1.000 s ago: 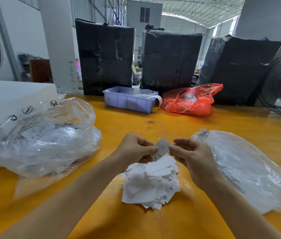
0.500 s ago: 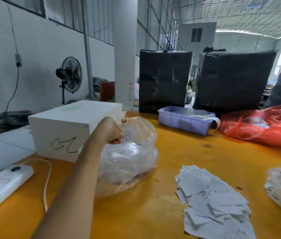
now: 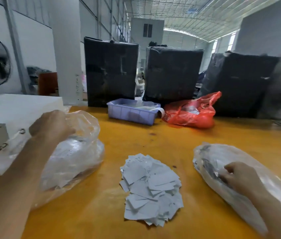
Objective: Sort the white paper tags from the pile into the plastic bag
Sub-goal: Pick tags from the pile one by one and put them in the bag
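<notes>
Loose heap of white paper tags (image 3: 151, 188) near the middle of the yellow desk (image 3: 153, 140), toward its near edge, between two clear plastic bags and touching neither. Light, thin and probably slippery against each other; likely to slide or flutter if swept, so best pinched one or a few at a time by a free corner at the rim of the heap. Left bag (image 3: 74, 152) toward the left edge, part-filled with tags, soft and crinkly, no stiffness to hold its mouth open. Left hand (image 3: 50, 125) curled at the top of that bag, gripping the gathered film. Right bag (image 3: 222, 166) toward the right edge; right hand (image 3: 238, 176) on it with fingers bent into the film, apparently pinching it, though blur hides the fingertips.
</notes>
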A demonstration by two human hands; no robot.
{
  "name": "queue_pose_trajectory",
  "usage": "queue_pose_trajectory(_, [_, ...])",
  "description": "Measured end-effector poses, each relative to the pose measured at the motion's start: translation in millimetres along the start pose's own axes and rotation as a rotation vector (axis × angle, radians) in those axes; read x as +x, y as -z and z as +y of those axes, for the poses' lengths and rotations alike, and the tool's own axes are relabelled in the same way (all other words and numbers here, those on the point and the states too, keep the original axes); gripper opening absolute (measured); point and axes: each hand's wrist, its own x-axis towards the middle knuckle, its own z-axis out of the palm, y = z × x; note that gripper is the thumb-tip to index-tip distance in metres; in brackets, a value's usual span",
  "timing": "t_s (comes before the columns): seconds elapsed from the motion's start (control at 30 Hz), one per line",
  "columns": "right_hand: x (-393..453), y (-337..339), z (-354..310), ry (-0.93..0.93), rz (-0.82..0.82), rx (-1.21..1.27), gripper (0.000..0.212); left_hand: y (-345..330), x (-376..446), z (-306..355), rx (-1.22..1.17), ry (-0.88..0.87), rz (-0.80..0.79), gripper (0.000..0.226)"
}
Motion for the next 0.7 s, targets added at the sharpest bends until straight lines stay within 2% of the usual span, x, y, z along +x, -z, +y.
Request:
queue_pose_trajectory(0.03, [0.0, 2.3, 1.8, -0.007, 0.011, 0.027, 0.036, -0.2, -6.4, 13.6, -0.057, -0.090, 0.002, 0.026])
queue_pose_trajectory(0.1, [-2.7, 6.4, 6.0, -0.040, 0.016, 0.071, 0.006, -9.7, -18.2, 40.9, -0.225, -0.225, -0.045, 0.022])
queue_pose_trajectory(0.17, [0.2, 3.8, 12.0, -0.083, 0.033, 0.129, 0.015, -19.6, -37.0, 67.4, -0.283, -0.359, -0.063, 0.019])
queue_pose_trajectory(0.33, [4.9, 5.0, 22.2, -0.116, 0.159, 0.389, 0.014, -62.1, -95.9, 105.3, -0.386, -0.644, -0.213, 0.003])
queue_pose_trajectory(0.4, [5.6, 9.0, 22.7, -0.122, 0.208, 0.565, 0.017, -77.7, -111.7, 111.2, -0.424, -0.705, -0.273, 0.001])
queue_pose_trajectory(0.5, [3.6, 19.1, 13.5, -0.139, 0.214, 0.996, 0.024, -89.8, -126.8, 117.0, -0.554, -0.706, -0.318, 0.005])
queue_pose_trajectory(0.57, [-0.5, 28.8, 1.1, -0.101, 0.123, 1.390, 0.029, -89.7, -134.3, 120.9, -0.700, -0.679, -0.322, 0.007])
queue_pose_trajectory(0.63, [-7.8, 35.7, -17.9, -0.012, -0.108, 1.749, 0.036, -85.0, -141.2, 125.5, -0.857, -0.619, -0.386, 0.002])
queue_pose_trajectory(0.7, [-18.0, 31.7, -41.9, 0.086, -0.311, 1.811, 0.043, -76.2, -148.4, 131.4, -1.051, -0.515, -0.577, 0.026])
